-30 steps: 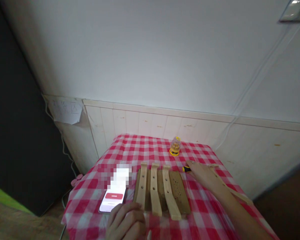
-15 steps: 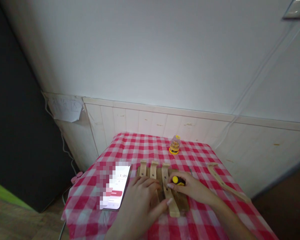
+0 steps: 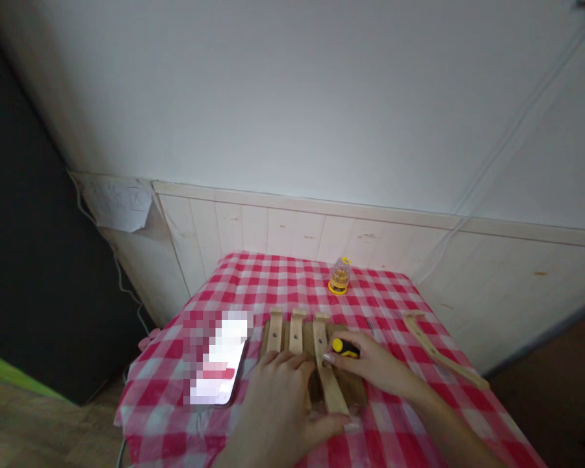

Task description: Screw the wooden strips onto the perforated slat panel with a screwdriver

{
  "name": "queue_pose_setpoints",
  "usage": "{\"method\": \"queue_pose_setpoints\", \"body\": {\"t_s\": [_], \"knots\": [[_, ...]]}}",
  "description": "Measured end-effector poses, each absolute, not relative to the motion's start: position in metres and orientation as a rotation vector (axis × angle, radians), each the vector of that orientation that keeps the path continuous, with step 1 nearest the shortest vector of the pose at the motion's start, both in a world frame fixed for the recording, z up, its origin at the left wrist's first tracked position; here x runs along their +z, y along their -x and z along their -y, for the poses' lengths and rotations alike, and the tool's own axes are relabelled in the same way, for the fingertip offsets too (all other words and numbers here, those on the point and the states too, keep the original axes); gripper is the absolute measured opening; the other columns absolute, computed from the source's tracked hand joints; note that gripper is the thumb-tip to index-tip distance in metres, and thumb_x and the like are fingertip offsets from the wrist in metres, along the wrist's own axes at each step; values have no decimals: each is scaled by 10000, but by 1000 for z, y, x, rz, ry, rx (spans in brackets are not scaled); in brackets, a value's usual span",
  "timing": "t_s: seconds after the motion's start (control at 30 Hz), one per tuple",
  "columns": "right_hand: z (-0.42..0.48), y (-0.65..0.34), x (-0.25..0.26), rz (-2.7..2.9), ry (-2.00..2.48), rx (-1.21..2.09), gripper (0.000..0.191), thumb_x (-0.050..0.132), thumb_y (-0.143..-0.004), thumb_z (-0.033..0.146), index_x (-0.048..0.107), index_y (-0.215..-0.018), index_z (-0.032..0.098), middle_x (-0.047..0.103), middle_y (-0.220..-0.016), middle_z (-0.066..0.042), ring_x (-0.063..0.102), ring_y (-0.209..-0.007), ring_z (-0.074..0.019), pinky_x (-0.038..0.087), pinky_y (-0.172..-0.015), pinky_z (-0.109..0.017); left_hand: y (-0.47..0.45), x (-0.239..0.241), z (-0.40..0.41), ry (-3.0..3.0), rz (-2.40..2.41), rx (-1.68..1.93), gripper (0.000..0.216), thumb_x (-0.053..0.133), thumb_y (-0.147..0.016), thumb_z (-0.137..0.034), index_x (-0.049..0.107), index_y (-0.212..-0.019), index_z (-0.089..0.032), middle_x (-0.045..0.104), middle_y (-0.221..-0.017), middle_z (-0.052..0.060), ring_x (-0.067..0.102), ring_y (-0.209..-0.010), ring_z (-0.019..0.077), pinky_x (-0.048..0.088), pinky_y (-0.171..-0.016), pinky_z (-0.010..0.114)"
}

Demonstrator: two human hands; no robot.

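Note:
My right hand (image 3: 370,367) is closed round a yellow and black screwdriver (image 3: 344,348), its tip down on the third light wooden slat (image 3: 327,377). My left hand (image 3: 277,403) lies flat with fingers spread over the near ends of the slats, thumb touching the third one. Three pale slats (image 3: 292,331) rest across a darker wooden board (image 3: 351,387) on the red-and-white checked tablecloth (image 3: 268,286).
A phone (image 3: 219,364) with a lit screen lies left of the board. A small yellow bit holder (image 3: 340,276) stands at the table's far side. A loose curved wooden piece (image 3: 439,351) lies on the right. White wall panelling is behind; a cable hangs on the wall.
My right hand picked up the screwdriver from the right of the board and brought it onto the third slat. My left hand moved forward from the table's near edge onto the slats.

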State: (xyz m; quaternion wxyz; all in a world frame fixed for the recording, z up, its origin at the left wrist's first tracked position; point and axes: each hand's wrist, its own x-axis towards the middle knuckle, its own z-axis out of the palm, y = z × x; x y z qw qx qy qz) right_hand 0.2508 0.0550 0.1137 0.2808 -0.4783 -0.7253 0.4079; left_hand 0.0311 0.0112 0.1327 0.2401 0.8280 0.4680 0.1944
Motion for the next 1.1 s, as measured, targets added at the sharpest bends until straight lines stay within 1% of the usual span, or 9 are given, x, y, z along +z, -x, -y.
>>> {"method": "queue_pose_setpoints", "body": {"t_s": [0.07, 0.23, 0.33, 0.5, 0.63, 0.73, 0.87, 1.0, 1.1], "knots": [[-55, -251, 113, 1893, 1313, 1091, 364, 729, -890, 568, 678, -805, 219, 701, -850, -26, 650, -867, -252, 530, -865, -364, -31, 135, -11, -2229, -1290, 476, 532, 922, -775, -565, 822, -1136, -187, 820, -1194, 135, 761, -1125, 406, 595, -1017, 558], [-53, -249, 116, 1843, 1293, 1110, 369, 737, -880, 584, 689, -823, 223, 702, -860, -40, 667, -890, -272, 541, -906, -391, -28, 140, -13, -2175, -1256, 383, 419, 887, -828, -483, 812, -1152, -227, 807, -1240, 103, 779, -1088, 361, 625, -973, 471], [-52, -247, 119, 1824, 1269, 1126, 397, 736, -880, 613, 712, -841, 219, 709, -866, -51, 679, -903, -280, 547, -920, -401, -27, 142, -14, -2154, -1230, 372, 448, 873, -846, -479, 794, -1206, -223, 797, -1269, 109, 777, -1096, 353, 617, -997, 475], [-51, -245, 120, 1854, 1260, 1083, 431, 726, -888, 644, 753, -861, 214, 738, -895, -66, 691, -921, -285, 552, -933, -408, -29, 144, -14, -2183, -1212, 402, 460, 867, -856, -480, 792, -1226, -218, 806, -1223, 112, 764, -1130, 361, 595, -1036, 509], [-52, -243, 120, 1899, 1246, 1038, 425, 703, -909, 638, 758, -848, 222, 734, -857, -62, 692, -915, -288, 552, -923, -410, -30, 142, -14, -2207, -1187, 422, 408, 866, -859, -500, 813, -1154, -223, 816, -1193, 99, 755, -1151, 357, 593, -1045, 482], [-52, -243, 119, 1915, 1262, 1020, 366, 718, -906, 583, 752, -836, 224, 727, -825, -55, 696, -913, -293, 554, -916, -411, -30, 141, -13, -2215, -1181, 424, 390, 865, -859, -499, 821, -1134, -226, 820, -1183, 94, 764, -1120, 350, 597, -1040, 477], [-51, -245, 118, 1945, 1294, 1027, 211, 730, -894, 434, 773, -878, 227, 754, -867, -63, 709, -920, -298, 559, -922, -424, -30, 141, -13, -2213, -1171, 426, 343, 874, -855, -452, 828, -1113, -230, 826, -1167, 83, 766, -1105, 341, 605, -1025, 466], [-49, -247, 116, 1956, 1301, 1042, 190, 723, -895, 398, 785, -925, 221, 787, -942, -78, 718, -926, -294, 563, -906, -417, -30, 142, -13, -2217, -1171, 419, 362, 866, -864, -478, 825, -1108, -215, 824, -1158, 88, 764, -1110, 345, 601, -1029, 480], [-49, -247, 115, 1962, 1310, 1032, 173, 719, -900, 382, 771, -891, 217, 779, -906, -68, 709, -908, -283, 561, -887, -401, -30, 142, -14, -2225, -1168, 411, 385, 874, -857, -474, 820, -1117, -196, 820, -1156, 93, 759, -1125, 352, 598, -1035, 492]]}}
